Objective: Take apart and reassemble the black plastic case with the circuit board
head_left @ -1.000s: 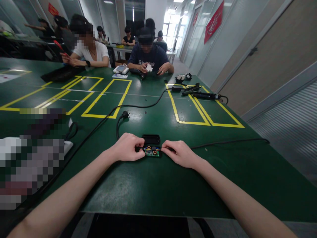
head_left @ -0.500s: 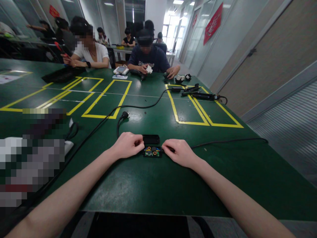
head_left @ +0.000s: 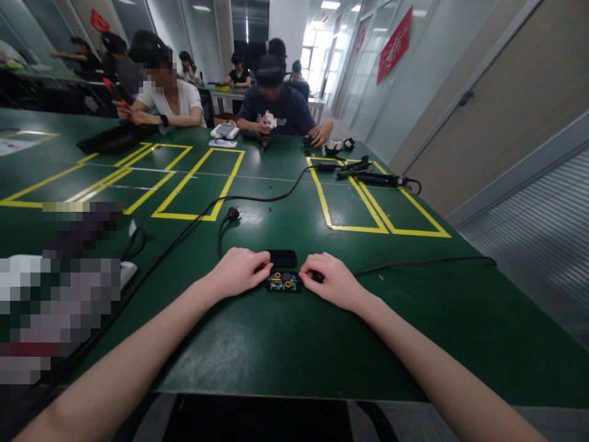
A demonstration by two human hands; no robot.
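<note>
A small black case half with a circuit board (head_left: pixel 283 282) lies on the green table between my hands, its copper coils and wires facing up. Just behind it is an empty black cover (head_left: pixel 284 258). My left hand (head_left: pixel 242 269) is closed in a pinch at the board's left end, partly over the cover's left edge; what its fingertips hold is hidden. At the board's right end my right hand (head_left: pixel 332 281) pinches the black cable (head_left: pixel 414 263), which runs off to the right. Another cable with a plug (head_left: pixel 233 213) extends behind my left hand.
A long black cord (head_left: pixel 253 198) crosses the table toward black tools (head_left: pixel 380 178) at the back right. Yellow tape (head_left: pixel 184 216) marks rectangles. A blurred-out object (head_left: pixel 59 307) fills the near left. Two people sit opposite, by a black tray (head_left: pixel 115 139) and a power tool (head_left: pixel 264 140).
My left hand has shifted slightly right, its fingertips nearer the board. My right hand has barely moved. Across the table, a person's hand with a white piece has moved a little left.
</note>
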